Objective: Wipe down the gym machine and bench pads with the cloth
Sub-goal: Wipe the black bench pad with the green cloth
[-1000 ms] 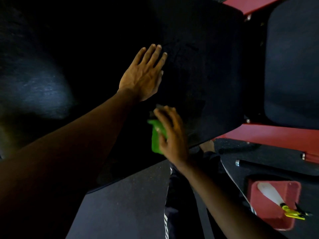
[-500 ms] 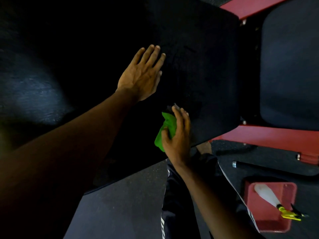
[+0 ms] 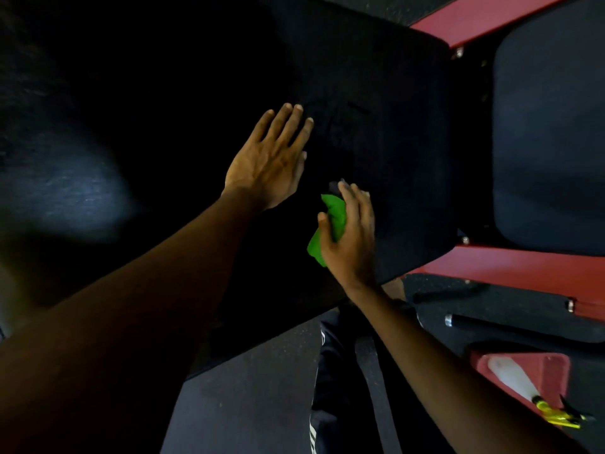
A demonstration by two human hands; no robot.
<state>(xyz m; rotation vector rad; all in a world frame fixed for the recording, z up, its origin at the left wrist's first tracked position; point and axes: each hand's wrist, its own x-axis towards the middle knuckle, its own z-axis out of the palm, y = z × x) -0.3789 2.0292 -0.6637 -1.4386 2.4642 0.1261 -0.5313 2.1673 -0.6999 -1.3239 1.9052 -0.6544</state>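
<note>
A large black bench pad [image 3: 376, 103] fills the middle and left of the view. My left hand [image 3: 271, 158] lies flat on it, palm down, fingers together and empty. Just below and to the right, my right hand [image 3: 352, 237] presses a bunched green cloth [image 3: 329, 224] against the pad near its lower right edge. A second dark pad [image 3: 550, 142] sits to the right, carried by the red machine frame [image 3: 510, 270].
A red bucket [image 3: 553, 371] holding a white spray bottle with a yellow trigger [image 3: 510, 378] stands on the dark floor at the lower right. A black bar [image 3: 510, 327] lies on the floor beside it. My dark trouser leg [image 3: 343, 371] shows below the pad.
My right hand has slid the green cloth up and to the right across the pad. My left hand has stayed flat in place.
</note>
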